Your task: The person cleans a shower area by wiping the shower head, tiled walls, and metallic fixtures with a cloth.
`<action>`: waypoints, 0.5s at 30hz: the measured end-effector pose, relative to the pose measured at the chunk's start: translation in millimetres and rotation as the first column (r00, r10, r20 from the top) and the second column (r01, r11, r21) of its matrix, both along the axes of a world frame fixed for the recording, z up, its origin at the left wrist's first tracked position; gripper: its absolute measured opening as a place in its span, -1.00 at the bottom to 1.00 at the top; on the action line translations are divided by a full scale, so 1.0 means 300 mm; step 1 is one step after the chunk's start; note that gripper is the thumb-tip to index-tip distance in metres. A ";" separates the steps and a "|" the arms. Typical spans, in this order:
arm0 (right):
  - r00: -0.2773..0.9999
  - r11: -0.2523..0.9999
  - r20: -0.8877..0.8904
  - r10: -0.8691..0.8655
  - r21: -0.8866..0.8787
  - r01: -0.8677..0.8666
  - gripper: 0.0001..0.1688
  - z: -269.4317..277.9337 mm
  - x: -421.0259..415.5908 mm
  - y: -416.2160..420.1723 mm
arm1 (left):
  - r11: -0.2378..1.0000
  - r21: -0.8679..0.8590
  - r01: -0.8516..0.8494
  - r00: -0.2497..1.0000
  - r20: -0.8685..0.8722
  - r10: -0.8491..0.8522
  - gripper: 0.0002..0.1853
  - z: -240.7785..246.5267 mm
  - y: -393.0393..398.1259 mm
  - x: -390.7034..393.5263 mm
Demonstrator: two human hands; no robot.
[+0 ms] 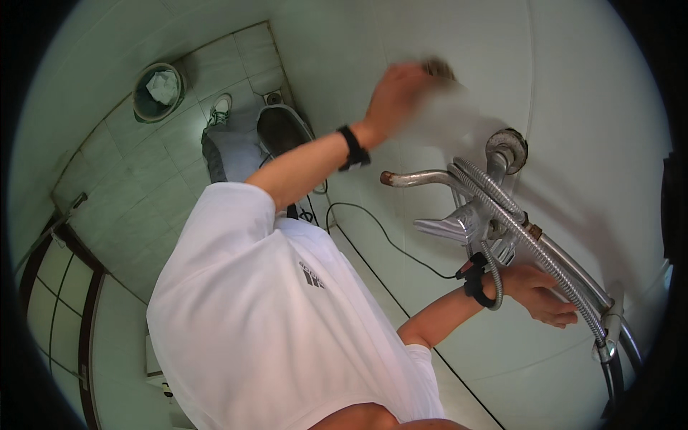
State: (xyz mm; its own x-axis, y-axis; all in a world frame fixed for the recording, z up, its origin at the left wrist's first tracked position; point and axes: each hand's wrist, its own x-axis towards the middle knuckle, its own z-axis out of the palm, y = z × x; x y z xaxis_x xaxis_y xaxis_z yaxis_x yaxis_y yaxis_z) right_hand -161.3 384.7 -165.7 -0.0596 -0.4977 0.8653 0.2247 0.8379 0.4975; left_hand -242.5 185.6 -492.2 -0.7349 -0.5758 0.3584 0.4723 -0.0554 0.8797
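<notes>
My left hand [398,99], motion-blurred, is raised near the wall with its fingers around a blurred pale object [443,115]. A brownish, bristly-looking patch [439,68] shows by its fingertips; I cannot tell whether it belongs to the held object. My right hand [537,295] is below the chrome mixer tap [465,223], fingers apart, beside a flexible metal shower hose [559,285]. Part of its thumb side is hidden behind the hose. The hose loops around the tap and passes by my right wrist. A rusty spout [414,178] points left from the tap.
A rusted wall flange [508,148] holds the tap. A metal shower rail [575,266] runs down right. A cable [376,223] hangs from my right wrist strap [475,279]. A bin [148,107] with white paper stands on the tiled floor, near a dark basin-like object [282,129].
</notes>
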 end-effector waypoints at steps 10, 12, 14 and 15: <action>0.994 0.996 0.059 0.089 0.026 -0.091 -0.42 -0.014 -0.015 -0.018 | 0.985 -0.023 0.173 0.985 -0.005 -0.173 -0.68 -0.006 0.036 0.049; 0.991 0.993 0.079 0.103 0.040 -0.107 -0.44 -0.011 -0.022 -0.026 | 0.980 0.197 0.011 0.999 0.050 -0.022 -0.69 0.058 -0.005 -0.032; 0.988 0.991 0.094 0.119 0.053 -0.125 -0.45 -0.007 -0.034 -0.029 | 0.984 0.180 0.003 0.999 0.034 -0.009 -0.69 0.064 0.010 -0.022; 0.988 0.990 0.097 0.123 0.053 -0.129 -0.46 -0.013 -0.038 -0.029 | 0.995 0.089 0.046 0.998 0.029 -0.049 -0.70 0.035 0.036 0.019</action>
